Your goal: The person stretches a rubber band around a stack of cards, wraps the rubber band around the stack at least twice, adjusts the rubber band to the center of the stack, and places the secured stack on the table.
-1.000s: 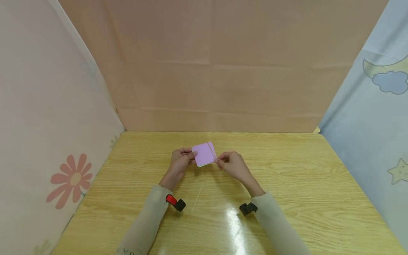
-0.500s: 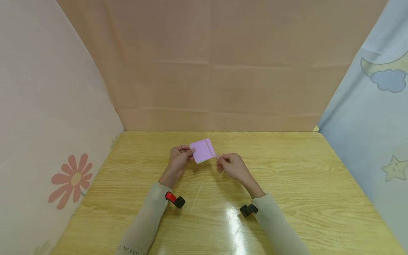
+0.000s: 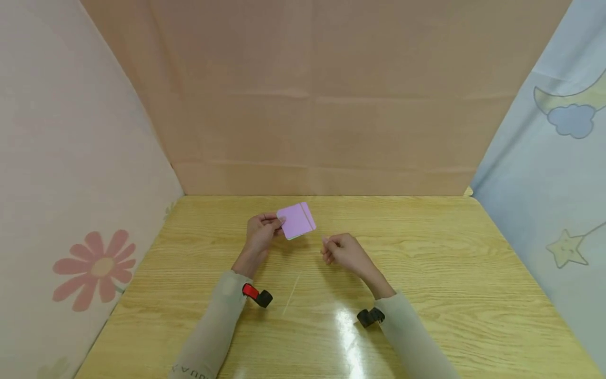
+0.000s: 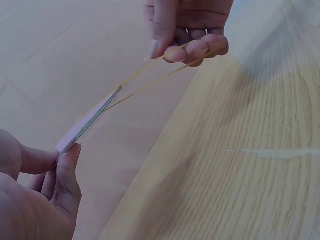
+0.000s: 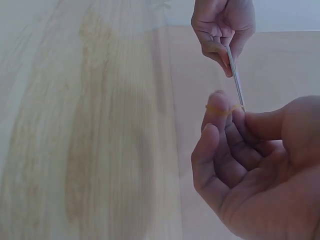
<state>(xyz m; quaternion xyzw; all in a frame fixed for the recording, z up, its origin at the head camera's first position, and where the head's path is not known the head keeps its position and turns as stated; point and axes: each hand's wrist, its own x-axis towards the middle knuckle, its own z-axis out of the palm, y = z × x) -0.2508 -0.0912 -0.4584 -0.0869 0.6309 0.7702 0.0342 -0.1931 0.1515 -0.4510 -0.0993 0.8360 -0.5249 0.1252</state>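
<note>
Between thumb and fingers, my left hand [image 3: 259, 236] pinches a thin stack of small square cards [image 3: 293, 221] by its left edge, tilted above the table. The top card is purple, with a greenish edge showing beneath. A yellowish rubber band [image 4: 150, 86] loops round the far end of the stack and stretches across the gap to my right hand [image 3: 345, 253]. There it is hooked over curled fingertips [image 5: 218, 106], with the thumb close by. In the head view the stretched part is too thin to make out, but one strand shows across the purple card.
The wooden table [image 3: 450, 273] spreads under both arms, with a pale streak [image 3: 292, 292] on its surface. A brown-pink cloth [image 3: 312, 137] hangs along its back edge. Printed curtains stand at the left [image 3: 42, 173] and right [image 3: 535, 210].
The card stack, in my left hand, has moved up and left. My right hand has drawn slightly down, so the gap between card corner and fingers has widened with the rubber band stretched across it.
</note>
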